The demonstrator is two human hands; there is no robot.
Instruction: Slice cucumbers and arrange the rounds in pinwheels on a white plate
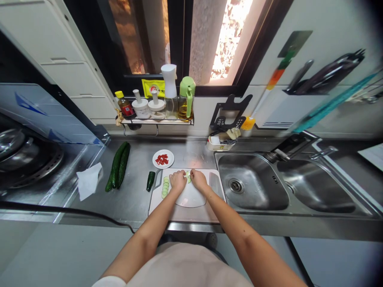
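On the white cutting board (pixel 191 215), both hands meet near the back edge around some pale green cucumber slices (pixel 188 177). My left hand (pixel 178 180) has its fingers curled at the left side of these slices. My right hand (pixel 198 179) is closed at their right side, its fingertips on them. A row of overlapping cucumber slices (pixel 165 188) lies at the board's left. Just off the board's left edge is a dark green cucumber piece (pixel 151 181). Behind the board stands a white plate (pixel 170 159) with chopped red pieces (pixel 162 159).
Two whole cucumbers (pixel 123 165) and a crumpled white paper (pixel 89 181) lie on the left counter. The double sink (pixel 251 179) adjoins the board's right. A rack of seasoning bottles (pixel 158 120) hangs under the window. A pot (pixel 19 147) stands far left.
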